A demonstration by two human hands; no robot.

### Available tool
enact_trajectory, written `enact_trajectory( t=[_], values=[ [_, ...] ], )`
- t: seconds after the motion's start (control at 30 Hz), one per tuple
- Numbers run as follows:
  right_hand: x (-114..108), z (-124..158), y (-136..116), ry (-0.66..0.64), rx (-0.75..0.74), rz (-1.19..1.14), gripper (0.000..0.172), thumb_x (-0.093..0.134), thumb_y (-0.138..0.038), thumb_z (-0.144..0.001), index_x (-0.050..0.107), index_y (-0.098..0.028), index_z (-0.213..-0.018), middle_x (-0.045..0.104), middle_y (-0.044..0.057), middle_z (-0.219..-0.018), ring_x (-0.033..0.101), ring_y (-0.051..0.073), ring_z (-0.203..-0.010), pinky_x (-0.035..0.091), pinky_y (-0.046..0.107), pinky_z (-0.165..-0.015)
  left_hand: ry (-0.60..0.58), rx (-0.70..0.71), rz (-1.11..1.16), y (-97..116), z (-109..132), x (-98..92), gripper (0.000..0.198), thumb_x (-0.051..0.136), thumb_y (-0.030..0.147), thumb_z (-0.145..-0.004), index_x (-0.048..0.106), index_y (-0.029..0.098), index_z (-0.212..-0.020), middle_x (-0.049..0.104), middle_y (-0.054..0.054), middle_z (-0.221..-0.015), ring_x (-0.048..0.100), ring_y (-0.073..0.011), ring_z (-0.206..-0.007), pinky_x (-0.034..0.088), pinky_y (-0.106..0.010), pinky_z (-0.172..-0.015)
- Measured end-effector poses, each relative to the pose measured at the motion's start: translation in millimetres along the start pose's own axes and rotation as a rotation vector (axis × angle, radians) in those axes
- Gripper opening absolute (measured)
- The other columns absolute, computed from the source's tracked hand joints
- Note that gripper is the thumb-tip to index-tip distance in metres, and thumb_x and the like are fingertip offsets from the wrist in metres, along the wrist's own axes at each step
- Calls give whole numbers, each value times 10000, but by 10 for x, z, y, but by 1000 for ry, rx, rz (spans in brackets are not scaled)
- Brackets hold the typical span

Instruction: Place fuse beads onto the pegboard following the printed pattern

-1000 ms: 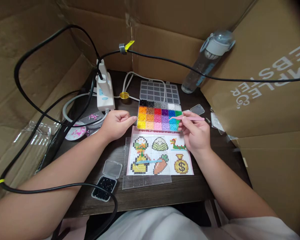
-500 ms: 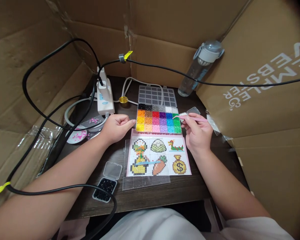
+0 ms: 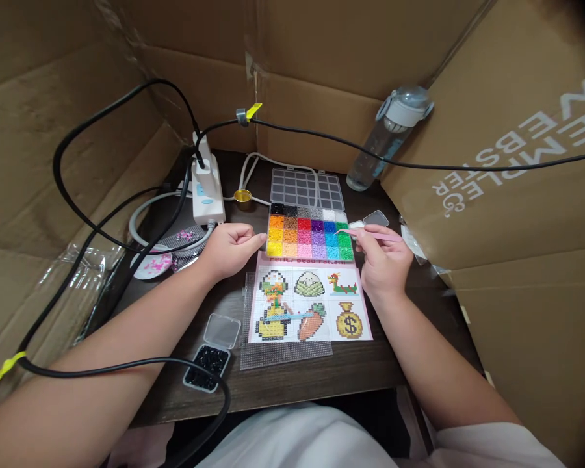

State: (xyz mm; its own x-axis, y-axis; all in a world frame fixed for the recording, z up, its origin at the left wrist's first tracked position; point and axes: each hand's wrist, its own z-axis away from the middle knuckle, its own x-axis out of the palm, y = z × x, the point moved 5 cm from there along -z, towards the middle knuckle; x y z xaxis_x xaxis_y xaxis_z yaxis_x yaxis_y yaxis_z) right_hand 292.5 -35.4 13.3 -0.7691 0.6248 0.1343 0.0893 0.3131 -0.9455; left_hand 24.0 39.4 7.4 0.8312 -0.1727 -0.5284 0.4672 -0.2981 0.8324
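A pair of pink tweezers (image 3: 383, 236) is pinched in my right hand (image 3: 384, 260), its bent tip over the blue and green compartments of the bead box (image 3: 272, 255). Whether the tip holds a bead is too small to tell. My left hand (image 3: 233, 249) is curled closed, its thumb pointing at the box's left edge; I see nothing in its fingers. Just below the box lies a pattern sheet (image 3: 322, 330) with pixel pictures, over or under a clear pegboard (image 3: 292, 361). Partly made beadwork (image 3: 275, 292) in several colours covers the sheet's left side.
Black cables (image 3: 112, 370) loop across the view. At left stand a power strip (image 3: 208, 201) and a dish of pink beads (image 3: 151, 265). A small case of black beads (image 3: 207, 367) lies near the front edge. Behind are a gold cup (image 3: 242, 199), a bottle (image 3: 377, 146) and cardboard walls (image 3: 316, 110).
The view has shifted slightly. The tweezers stay over the same part of the bead box, with the tip slightly lower. My left hand has kept its curled pose.
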Motion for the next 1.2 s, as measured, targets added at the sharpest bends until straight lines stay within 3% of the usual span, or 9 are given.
enact_trajectory(
  t=[1.2],
  values=[
    [-52,-55,72,-20,12,44,155,765,-201,-682,689,-175,-814,727,17,-728,693,167,-630,588,335,-626,-1,-1,2,14,-9,13,488,591,314,-772,185,202,-525,172,62,-520,188,-71,-497,183,-252,-481]
  ],
)
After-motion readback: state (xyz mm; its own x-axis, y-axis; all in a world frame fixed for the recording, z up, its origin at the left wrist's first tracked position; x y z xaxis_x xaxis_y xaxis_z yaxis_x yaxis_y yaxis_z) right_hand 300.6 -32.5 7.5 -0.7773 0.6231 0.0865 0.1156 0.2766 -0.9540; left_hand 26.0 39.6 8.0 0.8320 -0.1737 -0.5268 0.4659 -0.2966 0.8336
